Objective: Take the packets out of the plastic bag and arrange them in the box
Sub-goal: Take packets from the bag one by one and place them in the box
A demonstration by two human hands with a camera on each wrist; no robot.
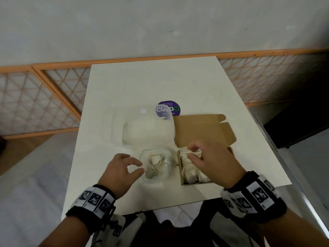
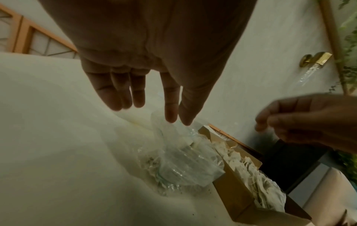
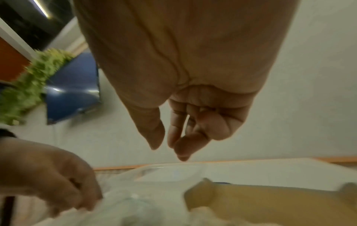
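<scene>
Hovering: L hand [image 1: 122, 168] by plastic bag [image 1: 156, 164], R hand [image 1: 211, 159] over box [image 1: 181, 175], both empty.

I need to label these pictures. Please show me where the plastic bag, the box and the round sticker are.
plastic bag [image 1: 156, 164]: head view, on the clear film at its middle.
box [image 1: 182, 172]: head view, on its left cardboard wall.
round sticker [image 1: 175, 108]: head view, on its uncovered purple right part.

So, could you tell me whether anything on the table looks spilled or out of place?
Dark specks lie on the white table around the plastic bag, next to the box, like crumbs spilled from the packets. The packets in the box look crumpled, with loose strings.
</scene>
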